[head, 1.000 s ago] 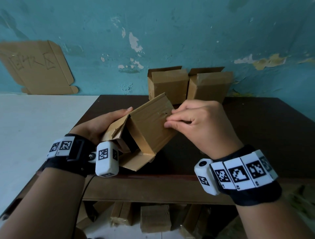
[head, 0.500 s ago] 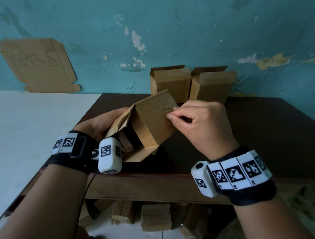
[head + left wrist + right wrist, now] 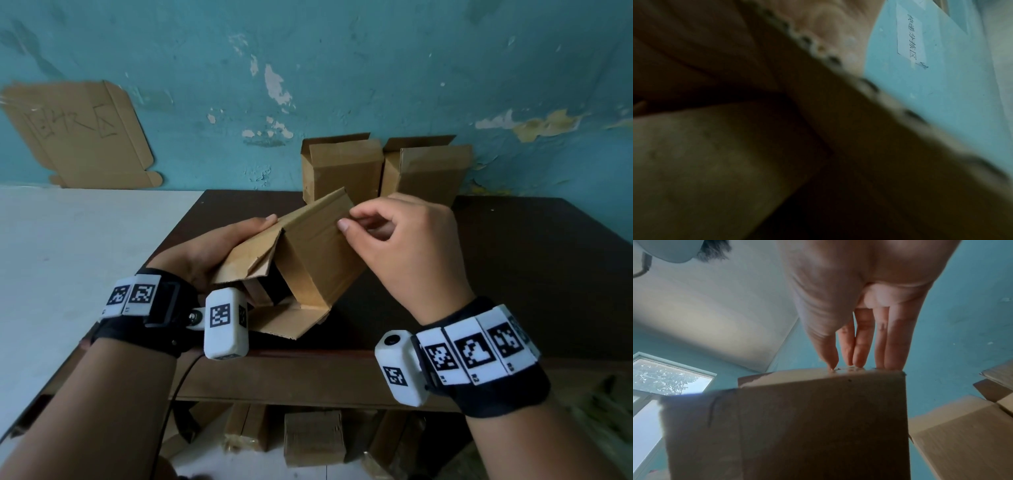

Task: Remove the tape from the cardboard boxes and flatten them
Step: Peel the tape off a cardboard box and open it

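Observation:
A small brown cardboard box [image 3: 315, 253] is tilted over the dark table, its open flaps toward me. My left hand [image 3: 239, 236] grips it from the left side, fingers curled round its wall. My right hand [image 3: 347, 219] pinches at the box's far upper corner. In the right wrist view the thumb and fingertips [image 3: 831, 366] meet on that edge of the box [image 3: 818, 426], right on a shiny strip of tape [image 3: 851, 369]. The left wrist view is dark and blurred, filled by cardboard [image 3: 879, 146].
Two more open boxes [image 3: 342, 168] [image 3: 428, 171] stand upright at the back of the table [image 3: 513, 274] against the blue wall. A flat cardboard sheet [image 3: 78, 137] leans on the wall at left. More boxes [image 3: 313, 438] lie under the table.
The box has tipped up and shifted slightly away from me. My right hand has slid from the middle of its face to the far upper corner.

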`<state>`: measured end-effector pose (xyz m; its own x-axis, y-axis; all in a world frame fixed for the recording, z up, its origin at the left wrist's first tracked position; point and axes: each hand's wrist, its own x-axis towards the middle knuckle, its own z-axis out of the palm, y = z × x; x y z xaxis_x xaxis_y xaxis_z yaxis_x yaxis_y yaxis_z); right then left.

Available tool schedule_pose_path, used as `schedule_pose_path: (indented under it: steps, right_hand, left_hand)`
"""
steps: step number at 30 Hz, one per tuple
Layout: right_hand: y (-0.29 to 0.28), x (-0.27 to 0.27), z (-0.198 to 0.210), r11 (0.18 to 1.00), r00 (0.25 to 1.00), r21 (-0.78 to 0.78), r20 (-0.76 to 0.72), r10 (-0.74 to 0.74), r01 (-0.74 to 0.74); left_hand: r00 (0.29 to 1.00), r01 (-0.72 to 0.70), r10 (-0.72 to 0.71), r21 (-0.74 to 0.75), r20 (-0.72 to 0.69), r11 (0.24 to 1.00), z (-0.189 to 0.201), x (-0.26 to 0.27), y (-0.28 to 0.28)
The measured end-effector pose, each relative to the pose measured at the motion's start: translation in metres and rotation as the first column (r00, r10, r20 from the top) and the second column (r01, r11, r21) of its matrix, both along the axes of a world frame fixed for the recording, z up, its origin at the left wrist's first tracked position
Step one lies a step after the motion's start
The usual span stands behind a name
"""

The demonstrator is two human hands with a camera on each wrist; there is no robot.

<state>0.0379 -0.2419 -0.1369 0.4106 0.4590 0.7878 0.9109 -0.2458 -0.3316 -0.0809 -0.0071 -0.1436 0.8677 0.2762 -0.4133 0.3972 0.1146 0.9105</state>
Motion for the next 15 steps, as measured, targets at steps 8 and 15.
schedule_pose_path:
  steps: [8,15]
  right_hand:
    - [-0.0057,-0.0028,0.0087,0.999,0.998,-0.034,-0.059,0.025,-0.027]
    - [-0.0058,-0.0066,0.0080,0.999,0.998,-0.038,-0.062,0.024,-0.026]
  left_hand:
    - [0.999,0.009,-0.007,0.037,-0.035,0.999,0.0040,-0.0010,-0.0018]
    - [0.999,0.006,-0.004,0.043,-0.052,0.999,0.0032,0.0003,-0.0002]
